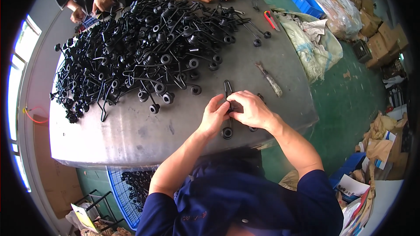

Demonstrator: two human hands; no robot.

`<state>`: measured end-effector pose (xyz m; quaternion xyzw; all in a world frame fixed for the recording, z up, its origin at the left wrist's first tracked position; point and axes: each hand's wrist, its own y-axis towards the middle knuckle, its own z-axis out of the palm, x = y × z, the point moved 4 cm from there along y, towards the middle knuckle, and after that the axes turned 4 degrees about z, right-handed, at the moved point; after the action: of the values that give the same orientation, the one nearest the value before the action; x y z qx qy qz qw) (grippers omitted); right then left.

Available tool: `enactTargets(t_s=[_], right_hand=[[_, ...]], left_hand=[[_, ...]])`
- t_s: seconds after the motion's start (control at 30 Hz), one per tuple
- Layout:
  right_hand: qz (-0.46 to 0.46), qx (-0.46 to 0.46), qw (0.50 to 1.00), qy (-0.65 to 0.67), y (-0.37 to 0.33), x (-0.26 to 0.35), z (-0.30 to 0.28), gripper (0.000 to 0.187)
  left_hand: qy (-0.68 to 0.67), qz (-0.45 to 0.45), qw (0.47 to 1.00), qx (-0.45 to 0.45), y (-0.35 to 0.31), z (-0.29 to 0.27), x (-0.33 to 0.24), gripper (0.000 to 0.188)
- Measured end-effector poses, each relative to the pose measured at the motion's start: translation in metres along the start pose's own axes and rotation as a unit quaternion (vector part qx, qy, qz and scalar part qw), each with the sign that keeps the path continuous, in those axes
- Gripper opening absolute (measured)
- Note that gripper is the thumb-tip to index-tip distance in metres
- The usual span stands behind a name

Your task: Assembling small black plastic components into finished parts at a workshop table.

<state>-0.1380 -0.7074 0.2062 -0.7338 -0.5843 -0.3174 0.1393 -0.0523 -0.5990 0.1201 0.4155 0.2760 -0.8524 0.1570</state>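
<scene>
Seemingly, the black rod (225, 88) points lengthwise forward.

Place: we see a workshop
Counter (245, 65): metal, heaped with black rod parts (144, 48) at ten o'clock
Floor (350, 83): green
Cartons (385, 41): stacked at two o'clock

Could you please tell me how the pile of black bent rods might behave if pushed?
The pile of black bent rods would probably shift in clumps, since it looks tangled and overlapping. It is likely heavy to move, judging by how many are heaped together.
</scene>
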Motion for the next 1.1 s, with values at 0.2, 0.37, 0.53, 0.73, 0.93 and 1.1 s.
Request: enactTargets(t_s=[0.2, 0.37, 0.53, 0.73, 0.93, 1.1], right_hand=[[0.139, -0.116, 0.966, 0.184, -0.013, -0.053, -0.048, 0.038], [0.261, -0.098, 0.959, 0.046, -0.038, -0.091, -0.052, 0.020], [0.205, -0.101, 0.966, -0.124, -0.045, -0.081, -0.031, 0.027], [0.183, -0.116, 0.976, -0.015, -0.034, -0.072, -0.035, 0.018], [0.205, -0.041, 0.922, 0.325, -0.018, -0.058, -0.002, 0.012], [0.233, -0.040, 0.934, 0.270, -0.017, -0.062, 0.017, 0.014]], left_hand=[[0.004, 0.002, 1.000, -0.005, -0.002, 0.007, -0.010, 0.049], [0.087, 0.020, 0.996, -0.015, -0.003, 0.010, -0.021, 0.055], [0.145, 0.056, 0.988, 0.001, -0.001, 0.012, -0.013, 0.056], [0.092, 0.048, 0.994, 0.025, -0.001, 0.006, -0.012, 0.052], [0.019, 0.032, 0.997, 0.066, 0.000, -0.002, -0.010, 0.050], [-0.007, 0.024, 0.997, 0.076, 0.001, -0.003, -0.013, 0.056]])
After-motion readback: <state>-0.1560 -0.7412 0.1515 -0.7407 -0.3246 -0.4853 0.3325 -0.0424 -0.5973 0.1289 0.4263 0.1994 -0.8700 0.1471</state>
